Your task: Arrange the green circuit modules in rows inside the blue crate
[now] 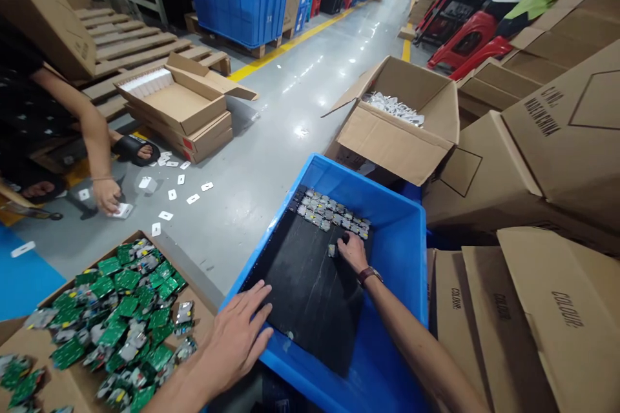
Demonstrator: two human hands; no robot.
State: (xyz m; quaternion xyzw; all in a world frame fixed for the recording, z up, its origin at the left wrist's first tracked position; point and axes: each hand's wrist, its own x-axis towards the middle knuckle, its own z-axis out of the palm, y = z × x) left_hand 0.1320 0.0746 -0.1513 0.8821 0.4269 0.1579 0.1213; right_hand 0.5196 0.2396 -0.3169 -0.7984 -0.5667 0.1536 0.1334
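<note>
My left hand lies open, fingers spread, over the near left rim of a blue plastic bin. Inside the bin is a black sheet, and on its far part sit rows of small grey circuit board modules. Just below those rows, my right hand has its fingers pinched together over a small dark piece that they mostly hide. A single grey module lies on the sheet right beside these fingertips.
Left of the bin stands an open carton heaped with green circuit boards. A box of white parts is beyond the bin. At left another person's hand touches a white piece on the floor. Cartons crowd the right side.
</note>
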